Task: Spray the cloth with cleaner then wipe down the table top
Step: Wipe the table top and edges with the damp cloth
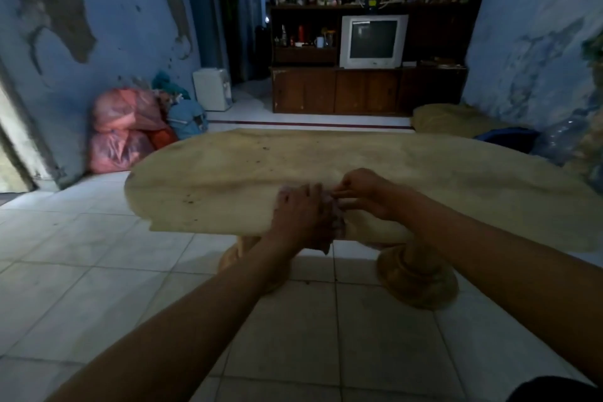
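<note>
1. The table (228,170) top is pale tan wood with dark specks, and its near edge is chipped at the left.
2. The left hand (301,212) lies flat at the near edge, fingers spread, pressing on the cloth (337,222).
3. The cloth is small, crumpled and pinkish, blurred between both hands.
4. The right hand (362,194) pinches the cloth's top with curled fingertips.
5. No writing is readable.
</note>
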